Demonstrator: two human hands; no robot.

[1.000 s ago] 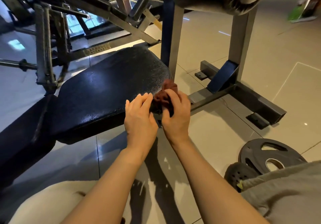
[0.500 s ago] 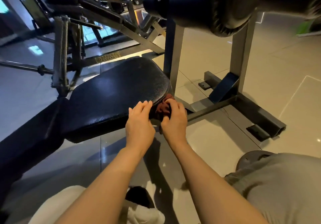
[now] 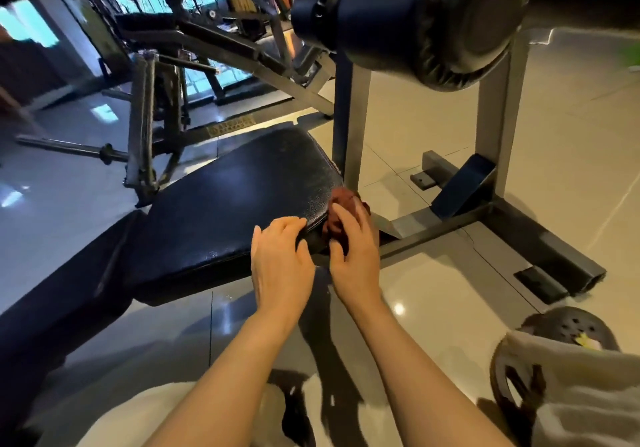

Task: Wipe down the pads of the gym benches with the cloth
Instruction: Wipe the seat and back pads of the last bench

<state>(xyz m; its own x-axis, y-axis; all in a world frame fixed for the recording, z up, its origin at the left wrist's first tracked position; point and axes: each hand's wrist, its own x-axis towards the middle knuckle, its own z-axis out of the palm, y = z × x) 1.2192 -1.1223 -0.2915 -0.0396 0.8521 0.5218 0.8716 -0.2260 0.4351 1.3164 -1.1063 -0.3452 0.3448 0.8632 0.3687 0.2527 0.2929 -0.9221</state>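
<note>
The right hand (image 3: 353, 252) grips a crumpled dark-red cloth (image 3: 341, 212) against the pebbled black vinyl pad's (image 3: 225, 211) rounded corner; left hand (image 3: 280, 263) fingers rest relaxed on its edge.

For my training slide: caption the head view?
Right hand wipes seat pad corner with cloth; left hand steadies.

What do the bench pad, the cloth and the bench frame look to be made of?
Bench pad: black vinyl or leatherette, likely; pebbled grain, soft sheen.
Cloth: dark red-brown fabric, possibly terry; bunched folds, matte, gripped by the right hand.
Bench frame: grey painted steel tubing, apparently; square section, dull finish.
</note>
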